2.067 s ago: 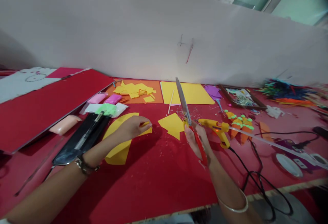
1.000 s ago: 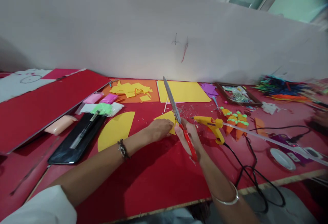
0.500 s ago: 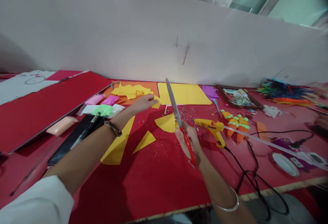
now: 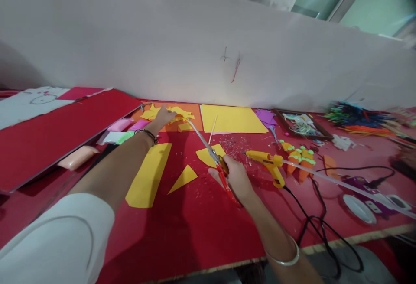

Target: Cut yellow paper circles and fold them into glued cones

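Observation:
My right hand (image 4: 236,175) is closed on a pair of red-handled scissors (image 4: 203,140), whose long blades point forward and left, looking nearly together. Farther forward, my left hand (image 4: 164,116) is over a heap of yellow paper scraps (image 4: 149,113) on an orange sheet (image 4: 196,111). Its fingers are bunched and seem to pinch a yellow scrap there. A yellow piece with a curved edge (image 4: 204,156) lies behind the scissors, partly covered by them. Nearer me are a yellow triangle (image 4: 184,179) and a long yellow piece (image 4: 150,175), flat on the red table (image 4: 191,236).
A yellow glue gun (image 4: 264,158) with a trailing cord lies right of my right hand, beside small orange carrot-shaped figures (image 4: 294,164). A yellow sheet (image 4: 232,118) and thin stick (image 4: 213,128) lie at the back. Clay packets (image 4: 119,125) and a red board (image 4: 71,134) are left.
My left hand has moved left with a yellow scrap, from near the yellow sheet to the scrap heap. The scissors have swung left and lower, with their blades nearer together.

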